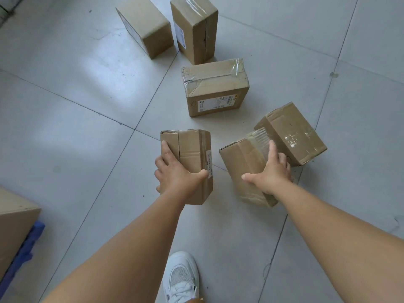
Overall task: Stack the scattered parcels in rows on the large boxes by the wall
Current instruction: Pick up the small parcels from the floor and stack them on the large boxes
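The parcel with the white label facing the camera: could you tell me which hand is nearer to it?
Left, narrowly. The left hand grips a parcel just below the labelled parcel; the right hand holds another, below and right.

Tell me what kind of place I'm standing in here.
Probably a warehouse or parcel sorting room. Taped cardboard parcels, one with a shipping label, lie scattered on a bare tiled floor, and a large box sits on a blue pallet at the left edge.
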`<state>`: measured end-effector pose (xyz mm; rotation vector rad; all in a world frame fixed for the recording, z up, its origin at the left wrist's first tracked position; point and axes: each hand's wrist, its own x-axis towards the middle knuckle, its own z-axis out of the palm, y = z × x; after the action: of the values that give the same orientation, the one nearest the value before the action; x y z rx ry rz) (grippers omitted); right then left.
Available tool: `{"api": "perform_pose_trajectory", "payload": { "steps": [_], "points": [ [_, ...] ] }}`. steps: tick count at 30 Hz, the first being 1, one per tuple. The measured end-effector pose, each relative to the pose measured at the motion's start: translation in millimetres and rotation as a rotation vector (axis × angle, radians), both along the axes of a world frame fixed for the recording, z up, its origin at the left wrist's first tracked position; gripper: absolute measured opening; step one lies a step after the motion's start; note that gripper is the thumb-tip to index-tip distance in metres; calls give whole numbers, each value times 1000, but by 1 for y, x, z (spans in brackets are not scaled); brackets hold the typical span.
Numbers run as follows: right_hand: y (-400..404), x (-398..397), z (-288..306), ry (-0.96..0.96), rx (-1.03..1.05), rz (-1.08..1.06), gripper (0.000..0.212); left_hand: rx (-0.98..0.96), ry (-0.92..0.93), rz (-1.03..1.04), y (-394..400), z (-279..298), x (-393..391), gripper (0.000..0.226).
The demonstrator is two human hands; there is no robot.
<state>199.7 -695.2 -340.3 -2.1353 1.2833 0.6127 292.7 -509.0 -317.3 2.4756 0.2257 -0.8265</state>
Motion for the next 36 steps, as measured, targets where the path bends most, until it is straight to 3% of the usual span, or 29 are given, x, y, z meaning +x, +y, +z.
{"api": "perform_pose_trajectory", "payload": {
  "steps": [9,20,36],
  "points": [
    [54,0,120,-175,117,-91,122,-49,-45,167,57,119,-21,125],
    [180,-5,280,-239,100,182,118,-73,-160,466,182,265,-79,124],
    [483,27,339,-286,147,538,118,20,-280,795,468,316,-114,121]
  ]
}}
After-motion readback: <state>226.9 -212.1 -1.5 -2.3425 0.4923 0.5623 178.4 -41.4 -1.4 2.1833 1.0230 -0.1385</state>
